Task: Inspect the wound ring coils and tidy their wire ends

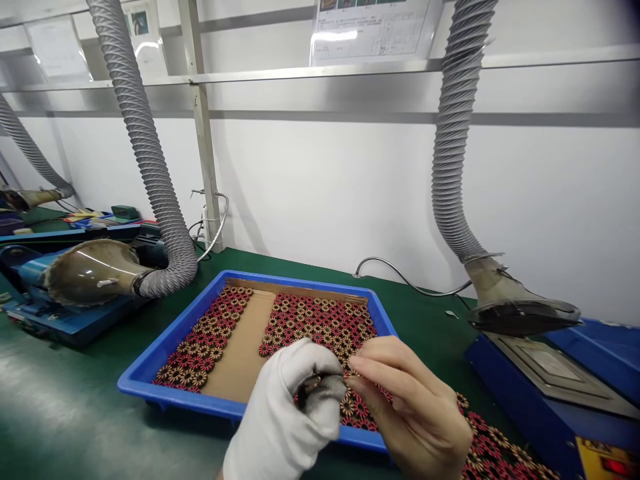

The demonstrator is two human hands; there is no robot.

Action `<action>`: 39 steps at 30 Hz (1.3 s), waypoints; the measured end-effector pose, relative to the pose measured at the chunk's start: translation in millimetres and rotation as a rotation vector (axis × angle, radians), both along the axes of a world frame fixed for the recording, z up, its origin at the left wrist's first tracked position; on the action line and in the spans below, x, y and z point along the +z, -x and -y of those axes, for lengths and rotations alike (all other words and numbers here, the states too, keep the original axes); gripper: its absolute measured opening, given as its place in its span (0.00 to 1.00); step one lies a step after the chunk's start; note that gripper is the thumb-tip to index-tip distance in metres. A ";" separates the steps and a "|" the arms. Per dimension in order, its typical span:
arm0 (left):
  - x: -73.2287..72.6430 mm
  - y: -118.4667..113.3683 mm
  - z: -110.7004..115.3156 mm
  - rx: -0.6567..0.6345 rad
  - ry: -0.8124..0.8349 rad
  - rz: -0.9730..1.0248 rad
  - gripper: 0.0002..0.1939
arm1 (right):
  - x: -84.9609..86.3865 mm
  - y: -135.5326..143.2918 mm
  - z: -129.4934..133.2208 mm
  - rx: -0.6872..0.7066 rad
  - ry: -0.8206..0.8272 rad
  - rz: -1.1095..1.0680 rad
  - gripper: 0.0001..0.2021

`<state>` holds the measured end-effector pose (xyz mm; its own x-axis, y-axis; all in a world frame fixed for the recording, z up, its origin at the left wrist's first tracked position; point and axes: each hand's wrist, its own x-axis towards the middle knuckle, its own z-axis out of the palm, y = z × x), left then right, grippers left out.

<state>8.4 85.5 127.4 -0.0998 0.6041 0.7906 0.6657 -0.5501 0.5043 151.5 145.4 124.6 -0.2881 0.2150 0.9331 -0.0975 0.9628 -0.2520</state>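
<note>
My left hand, in a white glove with grey-smudged fingertips, is curled closed around something dark that its fingers mostly hide. Beside it, my bare right hand is closed in a pinch, thumb and forefinger almost touching the gloved fingertips. Whatever sits in that pinch is too small to make out. Both hands hover over the front of a blue tray. Inside lie rows of small round wound pieces, flower-like, black with red or tan windings. Bare cardboard shows between two blocks of them.
More round pieces lie on the green table at the right. Beyond them stands a blue machine with a metal plate, under an extraction hood. Another hood and a blue motor machine stand at left.
</note>
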 end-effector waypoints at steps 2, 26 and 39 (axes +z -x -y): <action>-0.3 -0.4 -0.5 0.007 -0.013 -0.008 0.12 | 0.2 -0.9 -0.3 -0.005 -0.022 -0.012 0.21; 2.2 1.8 -1.3 0.044 -0.094 -0.114 0.09 | 0.4 -1.1 -1.1 0.093 0.146 0.084 0.17; 2.1 1.3 2.2 0.190 -0.119 -0.182 0.10 | -5.4 -9.1 0.9 0.262 0.630 0.001 0.07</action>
<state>7.1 83.2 129.5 -0.0519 0.4905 0.8699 0.8360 -0.4551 0.3065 160.5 144.5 119.2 -0.4056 0.6401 0.6525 -0.3067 0.5772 -0.7568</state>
